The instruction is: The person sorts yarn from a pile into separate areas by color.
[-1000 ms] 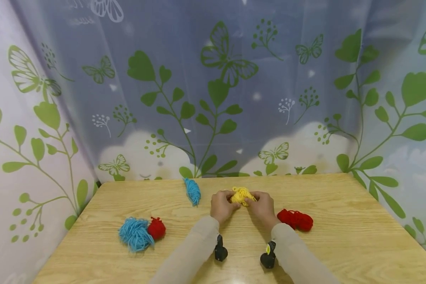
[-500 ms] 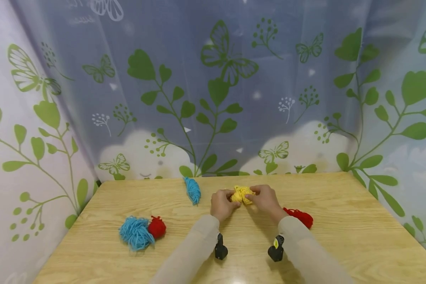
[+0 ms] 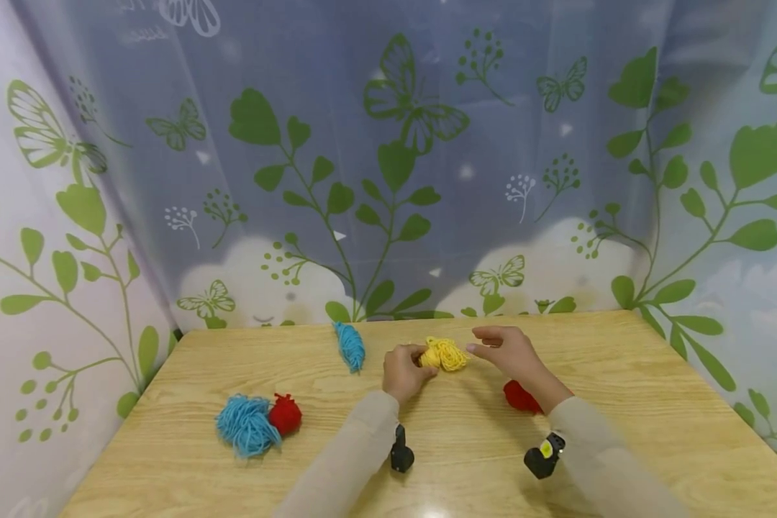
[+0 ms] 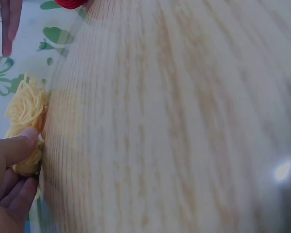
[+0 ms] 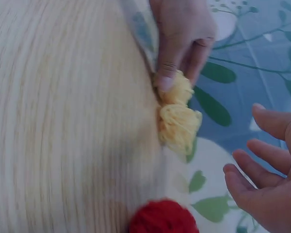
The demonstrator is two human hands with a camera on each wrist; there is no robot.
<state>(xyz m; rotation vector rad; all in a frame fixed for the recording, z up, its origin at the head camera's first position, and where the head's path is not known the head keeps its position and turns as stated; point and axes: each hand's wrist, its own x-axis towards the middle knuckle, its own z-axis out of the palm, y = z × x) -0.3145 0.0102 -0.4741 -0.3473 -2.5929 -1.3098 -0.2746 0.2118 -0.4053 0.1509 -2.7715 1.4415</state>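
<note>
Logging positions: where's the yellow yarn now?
In the head view, the yellow yarn is right of centre near the table's far edge, its left end in the left hand, the right hand apart at right.

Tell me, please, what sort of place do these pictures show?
Probably an indoor craft or filming corner: a wood-grain table, a butterfly-printed backdrop behind it, and yellow yarn in the left hand. Home or studio, I cannot tell.
</note>
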